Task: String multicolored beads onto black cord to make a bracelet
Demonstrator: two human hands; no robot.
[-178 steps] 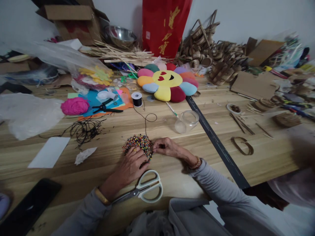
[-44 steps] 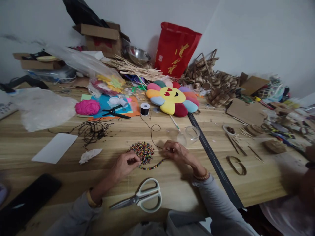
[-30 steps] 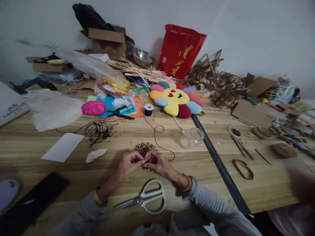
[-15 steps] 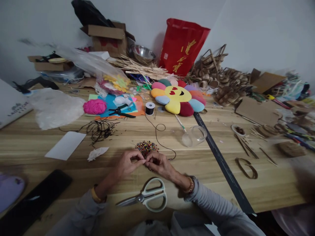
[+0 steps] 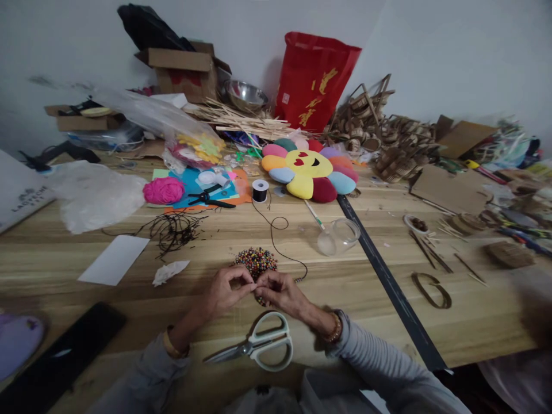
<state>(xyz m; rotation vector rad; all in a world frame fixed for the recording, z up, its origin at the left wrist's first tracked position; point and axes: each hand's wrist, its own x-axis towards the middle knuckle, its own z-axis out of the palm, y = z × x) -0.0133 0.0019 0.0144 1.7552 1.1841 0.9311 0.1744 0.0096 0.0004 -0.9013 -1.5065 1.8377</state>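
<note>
Over a pile of small multicoloured beads (image 5: 255,259), my left hand (image 5: 228,290) and my right hand (image 5: 280,292) meet, thumbs and forefingers pinched tip to tip. A thin black cord (image 5: 280,248) loops from a spool (image 5: 260,191) to my right hand, with a few beads threaded on it beside the knuckles. The cord's end is hidden by my fingers. Whatever my left fingertips pinch is too small to make out. Below my hands lie scissors (image 5: 254,346) with pale handles, blades to the left.
Left of the beads are a crumpled tissue (image 5: 170,272), white card (image 5: 114,260) and tangled black cord (image 5: 176,230). A clear jar (image 5: 338,237) lies to the right, near a dark strip (image 5: 388,282). A flower cushion (image 5: 310,169) and pliers (image 5: 210,198) lie farther back.
My hands stay pinched together in nearly the same place over the beads. The view has shifted slightly; the things on the table have not moved.
</note>
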